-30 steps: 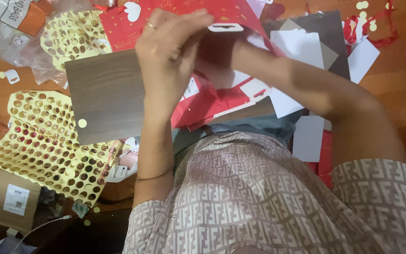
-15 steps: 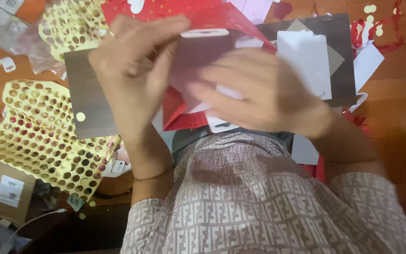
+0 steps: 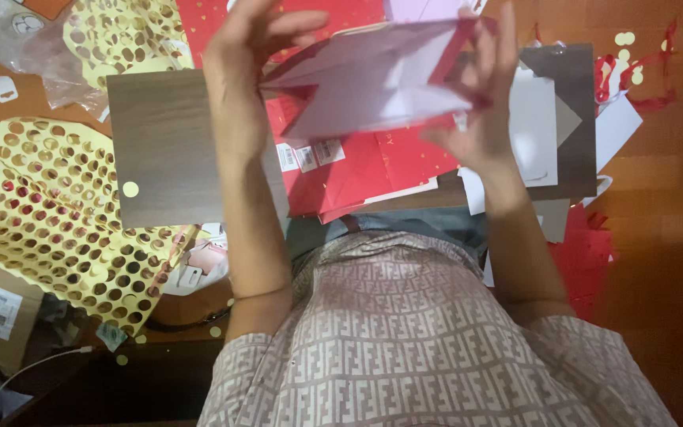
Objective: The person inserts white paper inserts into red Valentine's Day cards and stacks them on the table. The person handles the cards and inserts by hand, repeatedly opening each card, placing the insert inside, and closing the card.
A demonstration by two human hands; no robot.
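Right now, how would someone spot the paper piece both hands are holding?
Start at the dark wood-grain board lying across the middle. Above its right part, the left hand and right hand hold up a folded paper piece. Unlike the flat red sheets beneath, it is pale pink, red-edged and lifted.

A reddish-brown wooden floor (image 3: 658, 237) lies under a dark wood-grain board (image 3: 164, 150), warmly lit.

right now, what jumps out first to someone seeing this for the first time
Two bare hands, the left hand and right hand, hold a folded pale pink and red paper piece up between them at top centre. Below it lie red paper sheets on a dark wood-grain board. At left, gold sheets punched full of round holes spread over the wooden floor.
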